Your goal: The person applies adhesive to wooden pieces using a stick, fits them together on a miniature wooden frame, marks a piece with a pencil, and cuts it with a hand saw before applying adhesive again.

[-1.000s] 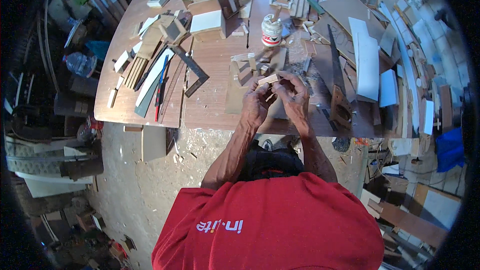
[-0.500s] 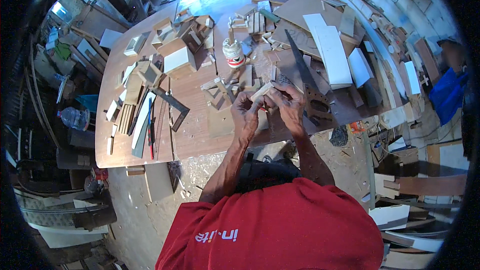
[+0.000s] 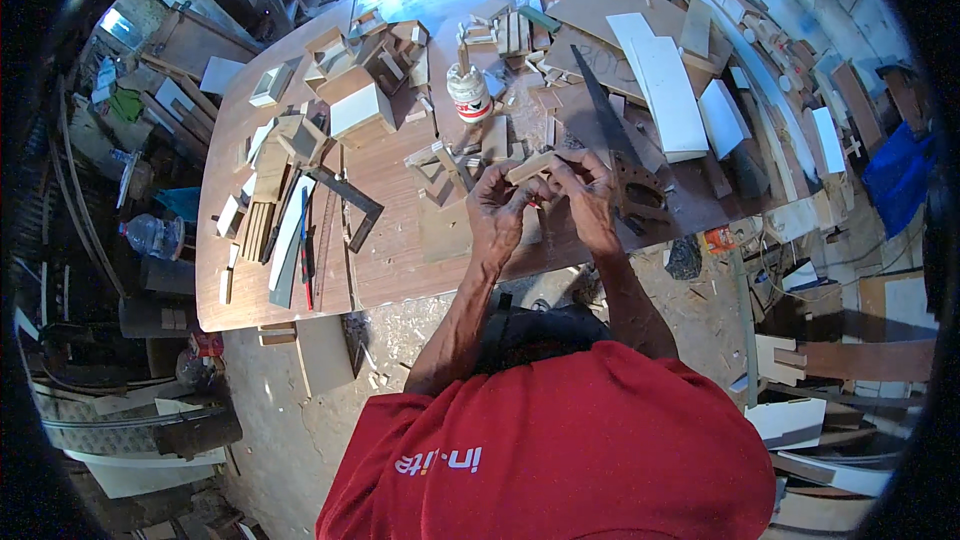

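Observation:
A short pale wooden piece (image 3: 532,167) is held at finger height between my left hand (image 3: 495,205) and my right hand (image 3: 587,190), both closed on it with fingertips and thumbs. Small wood assemblies (image 3: 440,170) lie just beyond my left hand. Behind them stands a white jar (image 3: 468,100) with sticks in its mouth. A handsaw (image 3: 605,105) lies to the right of my right hand, its wooden handle toward me. Something small and red shows under the held piece, too small to make out.
On the worktable (image 3: 390,270), a metal square (image 3: 362,215), long strips and small wooden boxes (image 3: 360,110) sit at the left; boards and white panels (image 3: 655,85) are piled at the right. Offcuts and a blue sheet (image 3: 890,180) line the right side, clutter the left.
The view has tilted, showing more of the bright far end of the room. My hands still hold the piece, which has changed its angle slightly as my fingers shifted on it.

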A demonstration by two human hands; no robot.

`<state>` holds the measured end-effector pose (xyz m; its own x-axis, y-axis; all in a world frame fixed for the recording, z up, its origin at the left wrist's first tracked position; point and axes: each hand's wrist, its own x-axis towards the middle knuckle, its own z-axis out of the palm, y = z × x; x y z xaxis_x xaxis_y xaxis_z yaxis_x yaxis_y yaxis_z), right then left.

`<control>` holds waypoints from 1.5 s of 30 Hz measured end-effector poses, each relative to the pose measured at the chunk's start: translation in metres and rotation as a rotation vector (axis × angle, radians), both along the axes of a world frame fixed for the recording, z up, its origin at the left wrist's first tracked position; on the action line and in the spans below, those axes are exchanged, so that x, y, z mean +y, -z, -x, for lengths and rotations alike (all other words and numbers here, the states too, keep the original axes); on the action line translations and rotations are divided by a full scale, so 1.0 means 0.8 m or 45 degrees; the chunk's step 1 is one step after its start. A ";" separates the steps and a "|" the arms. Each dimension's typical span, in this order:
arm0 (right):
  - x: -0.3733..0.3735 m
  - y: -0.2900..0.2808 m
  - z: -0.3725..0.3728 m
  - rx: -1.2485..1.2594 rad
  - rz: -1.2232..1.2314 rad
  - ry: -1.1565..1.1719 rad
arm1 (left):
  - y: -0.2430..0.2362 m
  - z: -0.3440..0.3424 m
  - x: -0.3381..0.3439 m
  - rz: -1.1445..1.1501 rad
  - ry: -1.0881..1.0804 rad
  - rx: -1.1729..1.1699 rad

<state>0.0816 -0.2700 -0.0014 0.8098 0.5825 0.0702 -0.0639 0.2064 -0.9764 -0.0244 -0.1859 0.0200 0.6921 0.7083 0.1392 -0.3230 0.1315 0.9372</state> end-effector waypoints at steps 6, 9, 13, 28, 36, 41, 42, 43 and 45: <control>0.006 0.013 0.004 0.502 -0.236 0.060 | 0.005 0.001 0.006 -0.047 -0.039 0.128; 0.011 0.017 0.010 0.489 -0.224 0.058 | 0.011 -0.001 0.005 0.026 -0.042 0.015; 0.024 0.038 0.018 0.279 -0.122 0.108 | 0.036 0.004 0.010 0.386 -0.031 -0.020; 0.039 0.099 0.021 -0.940 0.705 -0.109 | 0.136 0.057 0.057 0.730 -0.539 0.137; 0.070 0.124 0.021 -1.317 1.134 -0.191 | 0.139 0.063 0.073 0.729 -0.687 0.072; 0.073 0.141 0.010 -1.381 1.113 -0.262 | 0.140 0.064 0.078 0.631 -0.756 0.079; 0.072 0.148 0.008 -1.478 1.055 -0.212 | 0.139 0.061 0.078 0.612 -0.791 0.048; 0.073 0.144 0.011 -1.478 1.052 -0.222 | 0.138 0.062 0.080 0.591 -0.838 0.018; 0.076 0.122 0.017 -1.405 1.203 -0.348 | 0.145 0.066 0.086 0.596 -0.861 0.035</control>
<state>0.0679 -0.2089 -0.0988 0.4605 0.8840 0.0802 0.8522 -0.4150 -0.3186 -0.0775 -0.1174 -0.0958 0.0942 0.9539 -0.2848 -0.4501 0.2960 0.8425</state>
